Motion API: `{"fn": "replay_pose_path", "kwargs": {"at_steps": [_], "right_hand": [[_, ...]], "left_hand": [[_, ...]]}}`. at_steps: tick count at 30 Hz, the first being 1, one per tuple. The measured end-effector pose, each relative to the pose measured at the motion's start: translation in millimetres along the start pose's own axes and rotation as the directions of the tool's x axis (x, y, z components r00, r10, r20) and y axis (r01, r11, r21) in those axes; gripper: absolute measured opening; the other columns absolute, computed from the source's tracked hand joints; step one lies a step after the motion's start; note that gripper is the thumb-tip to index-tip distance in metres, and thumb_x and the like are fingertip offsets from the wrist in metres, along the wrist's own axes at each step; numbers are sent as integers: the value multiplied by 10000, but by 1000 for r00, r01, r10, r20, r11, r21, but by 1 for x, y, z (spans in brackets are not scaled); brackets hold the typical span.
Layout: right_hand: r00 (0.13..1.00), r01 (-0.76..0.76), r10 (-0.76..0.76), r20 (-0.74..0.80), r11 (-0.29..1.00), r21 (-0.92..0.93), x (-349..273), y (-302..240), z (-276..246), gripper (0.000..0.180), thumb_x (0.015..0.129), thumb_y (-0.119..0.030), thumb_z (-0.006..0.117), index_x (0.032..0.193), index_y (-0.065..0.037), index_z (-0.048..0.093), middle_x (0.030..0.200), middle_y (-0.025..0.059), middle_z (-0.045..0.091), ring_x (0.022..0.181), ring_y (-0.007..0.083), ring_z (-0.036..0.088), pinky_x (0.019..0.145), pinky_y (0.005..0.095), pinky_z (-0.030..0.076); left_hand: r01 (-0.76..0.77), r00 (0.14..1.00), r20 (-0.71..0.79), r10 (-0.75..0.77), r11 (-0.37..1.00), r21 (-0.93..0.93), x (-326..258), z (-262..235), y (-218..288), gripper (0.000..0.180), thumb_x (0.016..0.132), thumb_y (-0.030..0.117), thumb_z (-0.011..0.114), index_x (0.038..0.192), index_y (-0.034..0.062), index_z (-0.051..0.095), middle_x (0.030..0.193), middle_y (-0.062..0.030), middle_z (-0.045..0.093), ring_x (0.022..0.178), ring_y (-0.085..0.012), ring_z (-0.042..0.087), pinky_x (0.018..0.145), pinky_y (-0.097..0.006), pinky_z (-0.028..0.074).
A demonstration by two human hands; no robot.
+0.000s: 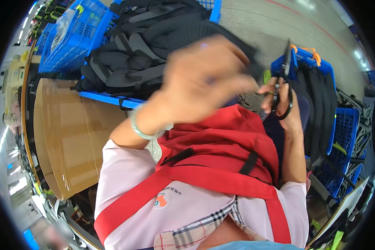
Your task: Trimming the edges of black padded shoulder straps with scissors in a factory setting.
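Note:
My left hand (208,79) is raised in the middle of the view, in front of dark padded pieces (150,46). Motion smears its fingers, so I cannot make out whether they grip anything. A pale bangle (137,125) circles that wrist. On the right, my right hand (283,96) is closed around a pair of black scissors (286,62), with the blades pointing up and away from me. One dark handle loop hangs around the fingers. Below both hands, a red apron (221,146) covers my front and lap.
The padded pieces fill a blue crate (112,99) ahead. Another blue crate (329,75) with dark pads stands at right, and stacked blue crates (71,46) are at far left. A brown cardboard box (71,137) sits by my left elbow. Grey floor (254,25) shows beyond.

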State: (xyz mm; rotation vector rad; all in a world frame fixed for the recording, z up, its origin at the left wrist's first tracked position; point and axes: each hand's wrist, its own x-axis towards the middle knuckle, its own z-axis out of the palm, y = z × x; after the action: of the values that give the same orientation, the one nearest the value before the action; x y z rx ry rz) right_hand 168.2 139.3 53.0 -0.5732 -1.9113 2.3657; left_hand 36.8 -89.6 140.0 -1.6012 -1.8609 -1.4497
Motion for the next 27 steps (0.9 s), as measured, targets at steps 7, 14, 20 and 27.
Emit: {"fn": "replay_pose_path", "kwargs": {"at_steps": [7,14,20,27], "right_hand": [[977,-172,175,121,985,-30,-8,15,0,248,808,-136,730,977,-61,564,793,-58,502,738,40,467,658,183,380],[980,-17,34,196,996,-87,-27,18,-4,237,810,-132,739,952,-64,562,810,-51,533,754,41,492,676,193,392],[995,-60,50,89,992,110,-20,20,3,181,863,-167,712,947,-63,590,806,-37,564,737,45,508,673,198,403],[997,-3,-6,77,993,117,-12,20,-14,227,844,-207,734,922,-61,580,767,-30,541,698,64,486,641,221,396]], "left_hand": [[507,853,414,-317,691,-516,-78,102,8,113,863,69,664,793,-7,619,825,-91,634,669,-175,608,622,-292,484],[688,465,499,-732,-56,-723,-101,104,-13,217,924,120,619,1098,-5,592,981,-59,656,886,-161,627,820,-297,506],[536,512,579,-634,-291,-793,-83,113,-53,185,851,27,679,1030,19,635,990,-68,676,932,-182,645,869,-324,501],[541,558,565,-608,-250,-803,-75,123,-60,187,844,-1,673,1029,22,651,998,-72,679,938,-179,645,879,-327,500]]}}
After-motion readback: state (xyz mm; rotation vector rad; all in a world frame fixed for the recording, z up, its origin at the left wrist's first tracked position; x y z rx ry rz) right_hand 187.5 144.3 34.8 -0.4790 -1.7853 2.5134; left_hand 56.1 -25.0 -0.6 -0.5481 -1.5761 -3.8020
